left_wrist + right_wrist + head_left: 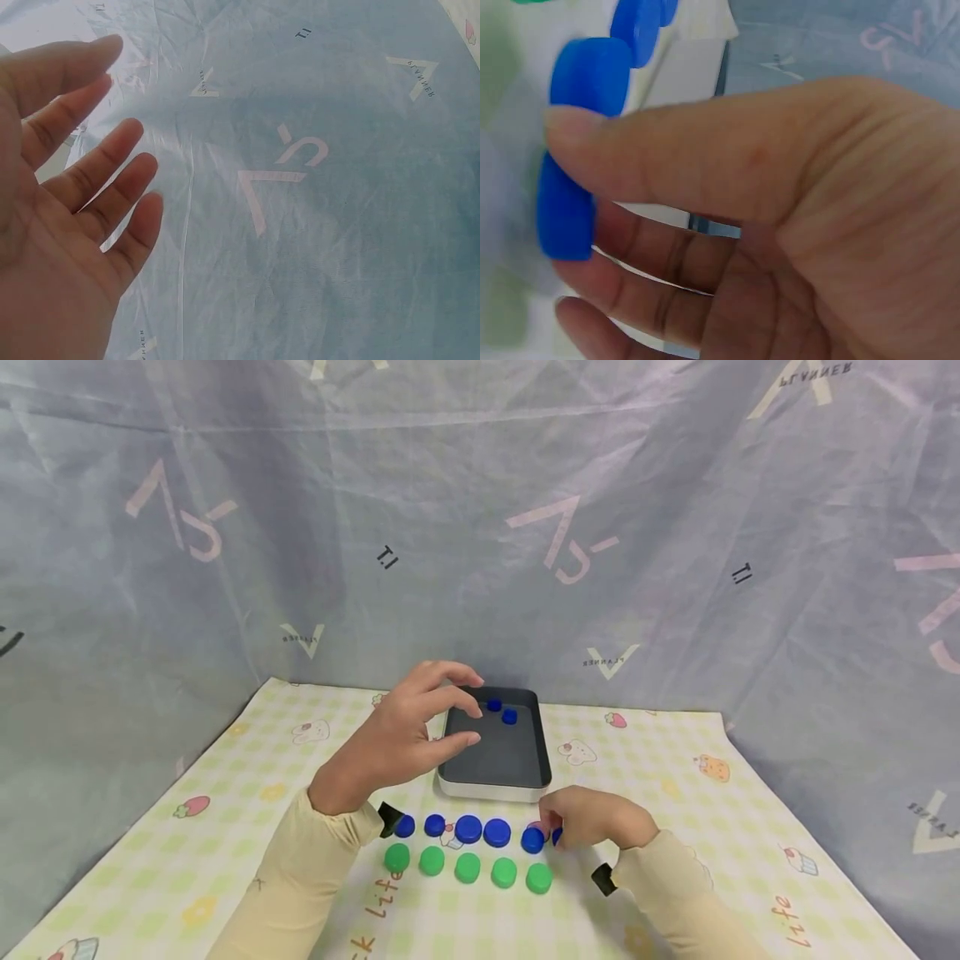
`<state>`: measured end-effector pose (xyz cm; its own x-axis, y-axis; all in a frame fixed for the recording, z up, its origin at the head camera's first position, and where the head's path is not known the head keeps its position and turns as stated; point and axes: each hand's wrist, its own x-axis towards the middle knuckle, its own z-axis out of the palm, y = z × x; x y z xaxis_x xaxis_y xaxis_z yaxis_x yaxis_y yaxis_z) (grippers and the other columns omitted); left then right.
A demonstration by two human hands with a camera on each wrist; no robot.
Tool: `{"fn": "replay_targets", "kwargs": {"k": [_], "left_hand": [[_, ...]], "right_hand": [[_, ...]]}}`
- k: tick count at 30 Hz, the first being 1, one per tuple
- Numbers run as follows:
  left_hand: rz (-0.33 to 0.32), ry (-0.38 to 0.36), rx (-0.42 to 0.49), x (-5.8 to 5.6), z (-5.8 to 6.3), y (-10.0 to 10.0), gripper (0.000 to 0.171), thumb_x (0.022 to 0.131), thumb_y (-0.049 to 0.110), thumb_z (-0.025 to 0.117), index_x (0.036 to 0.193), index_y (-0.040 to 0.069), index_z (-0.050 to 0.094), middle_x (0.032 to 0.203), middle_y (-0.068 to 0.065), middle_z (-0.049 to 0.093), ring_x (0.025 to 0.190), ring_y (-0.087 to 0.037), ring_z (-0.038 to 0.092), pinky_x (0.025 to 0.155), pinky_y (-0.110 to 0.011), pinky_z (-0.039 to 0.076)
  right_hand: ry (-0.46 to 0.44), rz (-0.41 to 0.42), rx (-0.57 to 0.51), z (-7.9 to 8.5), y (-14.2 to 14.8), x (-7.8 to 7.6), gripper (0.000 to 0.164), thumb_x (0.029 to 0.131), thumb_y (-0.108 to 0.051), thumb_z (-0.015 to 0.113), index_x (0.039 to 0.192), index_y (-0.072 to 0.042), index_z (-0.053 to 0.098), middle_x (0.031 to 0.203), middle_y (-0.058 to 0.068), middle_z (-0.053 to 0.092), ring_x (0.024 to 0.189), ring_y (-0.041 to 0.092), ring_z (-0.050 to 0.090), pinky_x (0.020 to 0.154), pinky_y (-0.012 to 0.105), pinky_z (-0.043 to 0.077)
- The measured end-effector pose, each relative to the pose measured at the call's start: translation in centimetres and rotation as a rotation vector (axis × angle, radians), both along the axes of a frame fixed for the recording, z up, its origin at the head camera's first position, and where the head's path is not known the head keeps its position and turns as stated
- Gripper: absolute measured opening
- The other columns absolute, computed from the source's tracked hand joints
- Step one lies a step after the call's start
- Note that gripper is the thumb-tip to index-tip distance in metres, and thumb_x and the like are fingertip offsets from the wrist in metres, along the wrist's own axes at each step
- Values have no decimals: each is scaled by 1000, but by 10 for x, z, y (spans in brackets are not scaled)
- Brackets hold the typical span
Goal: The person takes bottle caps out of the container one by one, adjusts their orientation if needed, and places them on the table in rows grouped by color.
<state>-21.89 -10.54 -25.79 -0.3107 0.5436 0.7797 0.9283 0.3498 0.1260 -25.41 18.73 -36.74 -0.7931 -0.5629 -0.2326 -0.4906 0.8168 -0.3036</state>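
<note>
My right hand (596,817) is at the right end of a row of blue bottle caps (468,829). Between thumb and fingers it pinches one blue bottle cap (566,214), mostly hidden by the hand in the head view. Just left of it lies another blue cap (532,840), which appears behind the thumb in the right wrist view. My left hand (408,722) hovers over the left side of a dark grey tray (495,792) with a white outer wall, its fingers spread and holding nothing. Two blue caps (509,717) lie inside the tray near its far end.
A row of several green caps (467,867) runs along the near side of the blue row. Everything stands on a checked, printed tablecloth (247,793). A grey printed curtain (465,527) closes off the back and sides.
</note>
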Motion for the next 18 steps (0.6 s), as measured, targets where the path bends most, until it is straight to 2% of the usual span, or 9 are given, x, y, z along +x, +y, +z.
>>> {"fn": "replay_targets", "kwargs": {"k": [8,18], "left_hand": [[13,-9,-24,0,-1,1,19,83,9,81,95,14,67,125,-6,59,121,-22,51,97,-41,46],[19,-35,-39,0,-3,2,19,84,10,81,94,15,66,124,-3,59,119,-20,51,95,-38,47]], "right_hand": [[-77,-65,26,-6,-4,-1,29,74,0,83,84,-18,62,83,-4,60,76,13,50,71,32,43],[-97,-99,30,-9,-5,-1,32,72,1,84,83,-18,61,83,-2,60,76,14,49,70,32,41]]}}
